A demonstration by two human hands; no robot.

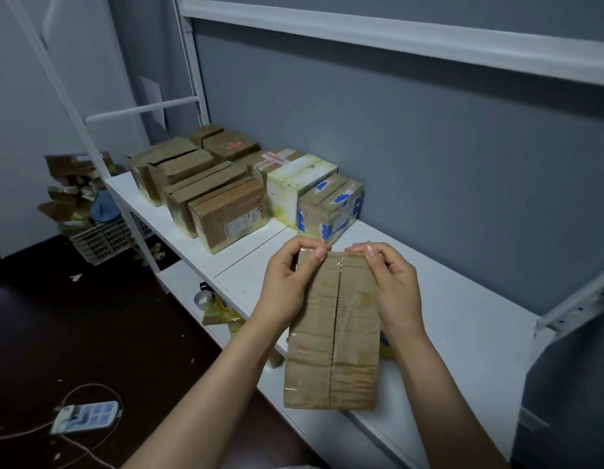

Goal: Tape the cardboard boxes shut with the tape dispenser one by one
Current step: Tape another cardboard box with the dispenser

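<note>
Cardboard box point(331, 333) sits between both hands, left hand point(287, 282) and right hand point(393, 286) gripping its far corners.

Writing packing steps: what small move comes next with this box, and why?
Probably free the left hand to fetch tape while the right hand holds the flaps: both grip the far end of the brown cardboard box, whose centre seam looks untaped.

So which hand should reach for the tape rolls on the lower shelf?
Probably the left hand. The tape rolls lie down on the left, on its side of the box. The right hand would have to cross over the box, so it can hold the box.
</note>
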